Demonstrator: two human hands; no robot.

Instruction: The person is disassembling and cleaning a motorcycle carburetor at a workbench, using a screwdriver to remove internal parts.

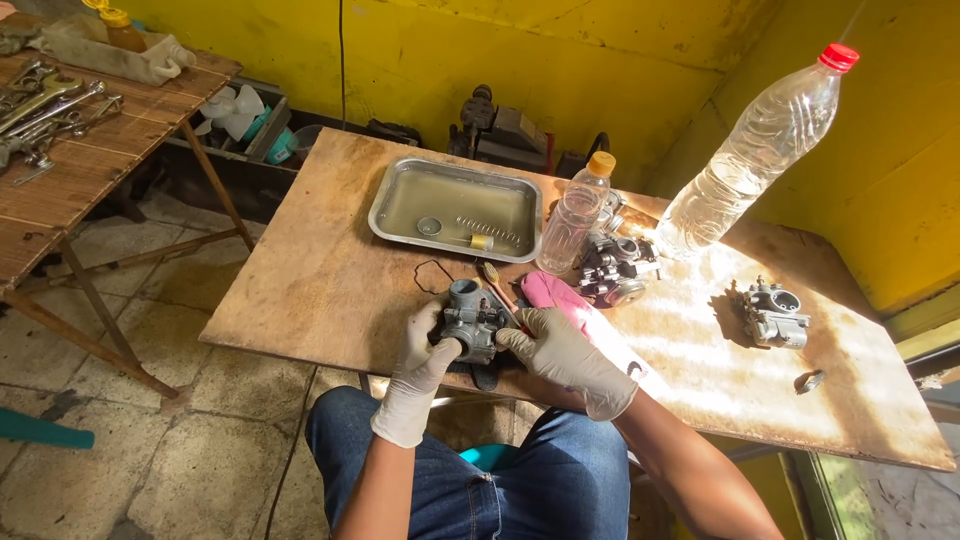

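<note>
Near the table's front edge, the gloved left hand (418, 352) is clamped around a grey carburetor body (470, 320); keep that hold steady. The right hand (560, 352), at its three o'clock, pinches a small brush (497, 287). At twelve o'clock lies a metal tray (392, 200).

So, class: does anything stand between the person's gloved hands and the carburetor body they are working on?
Nothing visible does. The left hand and the right hand both grip the grey carburetor directly at the near edge of the wooden board. A thin brush leans beside it, not between.
</note>
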